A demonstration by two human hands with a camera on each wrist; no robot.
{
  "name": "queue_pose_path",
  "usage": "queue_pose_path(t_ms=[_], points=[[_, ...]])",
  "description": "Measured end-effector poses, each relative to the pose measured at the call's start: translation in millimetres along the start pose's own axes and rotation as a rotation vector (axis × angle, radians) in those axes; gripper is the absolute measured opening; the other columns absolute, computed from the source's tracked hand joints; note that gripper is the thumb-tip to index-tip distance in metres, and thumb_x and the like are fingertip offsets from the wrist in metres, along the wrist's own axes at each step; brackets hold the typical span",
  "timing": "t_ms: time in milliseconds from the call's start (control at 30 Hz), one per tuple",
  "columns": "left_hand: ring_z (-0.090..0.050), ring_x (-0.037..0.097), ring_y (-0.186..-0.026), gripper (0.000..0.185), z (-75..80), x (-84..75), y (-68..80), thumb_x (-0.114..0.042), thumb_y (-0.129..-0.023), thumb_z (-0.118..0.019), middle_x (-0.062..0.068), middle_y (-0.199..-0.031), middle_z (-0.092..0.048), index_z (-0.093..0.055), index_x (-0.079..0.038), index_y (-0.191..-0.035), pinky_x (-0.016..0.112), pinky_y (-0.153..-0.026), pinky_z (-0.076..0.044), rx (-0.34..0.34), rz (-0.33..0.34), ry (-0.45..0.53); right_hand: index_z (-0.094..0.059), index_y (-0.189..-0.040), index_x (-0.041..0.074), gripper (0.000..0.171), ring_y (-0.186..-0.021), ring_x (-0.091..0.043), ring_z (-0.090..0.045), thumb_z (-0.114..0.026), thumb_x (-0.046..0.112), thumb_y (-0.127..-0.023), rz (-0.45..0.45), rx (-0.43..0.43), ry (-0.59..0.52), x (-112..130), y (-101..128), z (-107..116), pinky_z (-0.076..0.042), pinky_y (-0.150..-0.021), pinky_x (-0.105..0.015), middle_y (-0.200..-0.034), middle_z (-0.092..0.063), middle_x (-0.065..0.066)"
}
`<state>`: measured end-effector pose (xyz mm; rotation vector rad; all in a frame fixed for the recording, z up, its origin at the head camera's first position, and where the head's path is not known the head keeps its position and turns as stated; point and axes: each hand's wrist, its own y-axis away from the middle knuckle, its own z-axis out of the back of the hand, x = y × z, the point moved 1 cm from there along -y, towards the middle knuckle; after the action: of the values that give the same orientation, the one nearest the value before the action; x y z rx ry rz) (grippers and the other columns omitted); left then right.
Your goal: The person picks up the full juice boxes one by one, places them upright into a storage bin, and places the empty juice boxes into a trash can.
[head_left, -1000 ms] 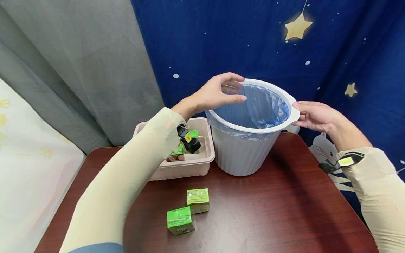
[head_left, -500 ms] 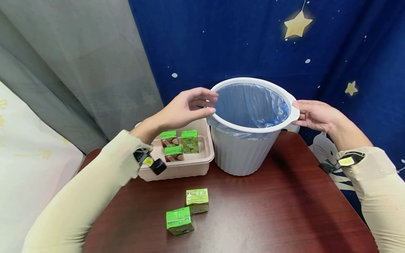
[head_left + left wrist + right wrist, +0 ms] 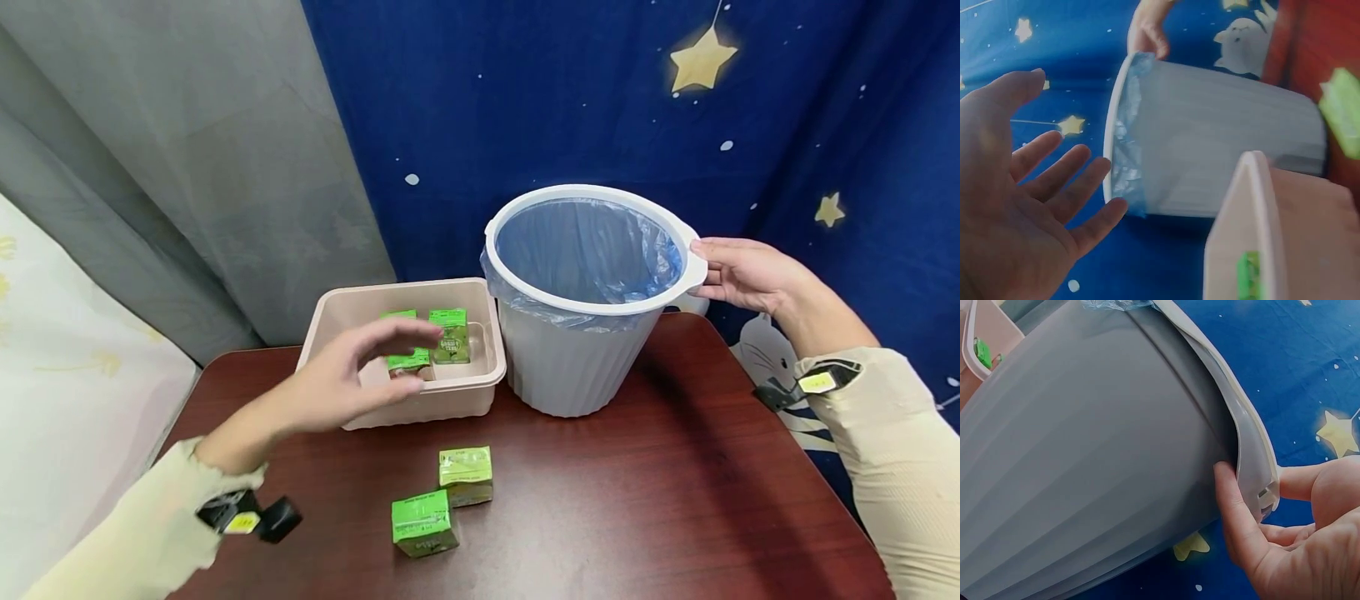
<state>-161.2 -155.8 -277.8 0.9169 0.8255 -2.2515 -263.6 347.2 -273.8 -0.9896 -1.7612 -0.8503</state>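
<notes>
A white trash can with a blue liner bag folded over its rim stands at the back of the table. My right hand pinches the tab on the right side of its rim, thumb on one face and fingers on the other. My left hand hangs in front of the beige bin, fingers apart and holding nothing. In that bin sit several small green-topped boxes, some partly hidden behind the left hand. On the table in front are a bright green box and a yellow-green box, touching or nearly so.
The dark red wooden table carries everything. Behind it hang a blue star-patterned curtain and a grey curtain. The beige bin stands right beside the trash can's left side. White patterned cloth hangs at the left.
My left hand has moved from over the trash can's left rim down and left, to in front of the beige bin. My right hand stays on the rim tab; the trash can stands still.
</notes>
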Motion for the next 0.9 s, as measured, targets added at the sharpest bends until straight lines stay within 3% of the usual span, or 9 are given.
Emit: queue_pose_path(t_ms=[33, 167, 400, 567, 900], points=[[-0.062, 0.018, -0.12, 0.049, -2.3, 2.4, 9.0, -0.003, -0.091, -0.075, 0.001, -0.132, -0.064, -0.06, -0.008, -0.137, 0.029, -0.104, -0.048, -0.005, -0.002, -0.026, -0.07, -0.112, 0.005, 0.03, -0.094, -0.019, -0.072, -0.04, 0.009, -0.11, 0.0, 0.004, 0.0, 0, 0, 0, -0.061, -0.079, -0.035, -0.104, -0.072, -0.009], [-0.057, 0.014, -0.126, 0.052, -10.8, 13.7, 42.9, -0.011, -0.092, -0.077, -0.006, -0.136, -0.062, -0.058, -0.02, -0.14, 0.025, -0.106, -0.044, -0.017, 0.056, -0.105, -0.071, -0.112, 0.006, 0.03, -0.094, -0.019, -0.072, -0.041, 0.01, -0.11, -0.003, 0.013, -0.005, 1, -1, -1, -0.061, -0.079, -0.035, -0.104, -0.073, -0.009], [-0.057, 0.012, -0.125, 0.052, -30.2, 39.0, 86.9, -0.01, -0.093, -0.075, -0.004, -0.136, -0.061, -0.057, -0.019, -0.141, 0.023, -0.106, -0.043, -0.052, 0.064, -0.14, -0.071, -0.112, 0.005, 0.03, -0.094, -0.019, -0.073, -0.042, 0.01, -0.11, 0.003, 0.007, 0.004, 3, 0, -1, -0.061, -0.078, -0.034, -0.103, -0.073, -0.009], [-0.054, 0.01, -0.128, 0.049, -51.4, 55.9, 108.9, -0.01, -0.094, -0.073, -0.007, -0.135, -0.061, -0.057, -0.02, -0.14, 0.017, -0.108, -0.036, -0.066, 0.081, -0.136, -0.071, -0.111, 0.005, 0.03, -0.092, -0.02, -0.073, -0.041, 0.008, -0.11, 0.003, -0.03, -0.009, 1, 1, -1, -0.062, -0.077, -0.034, -0.103, -0.072, -0.01], [-0.057, 0.016, -0.127, 0.048, -96.7, 88.3, 136.9, -0.004, -0.094, -0.069, 0.0, -0.135, -0.062, -0.056, -0.01, -0.14, 0.027, -0.108, -0.043, -0.066, 0.1, 0.027, -0.071, -0.111, 0.005, 0.03, -0.094, -0.019, -0.073, -0.042, 0.009, -0.11, 0.007, -0.012, -0.008, -2, 1, -1, -0.061, -0.078, -0.034, -0.104, -0.073, -0.009]])
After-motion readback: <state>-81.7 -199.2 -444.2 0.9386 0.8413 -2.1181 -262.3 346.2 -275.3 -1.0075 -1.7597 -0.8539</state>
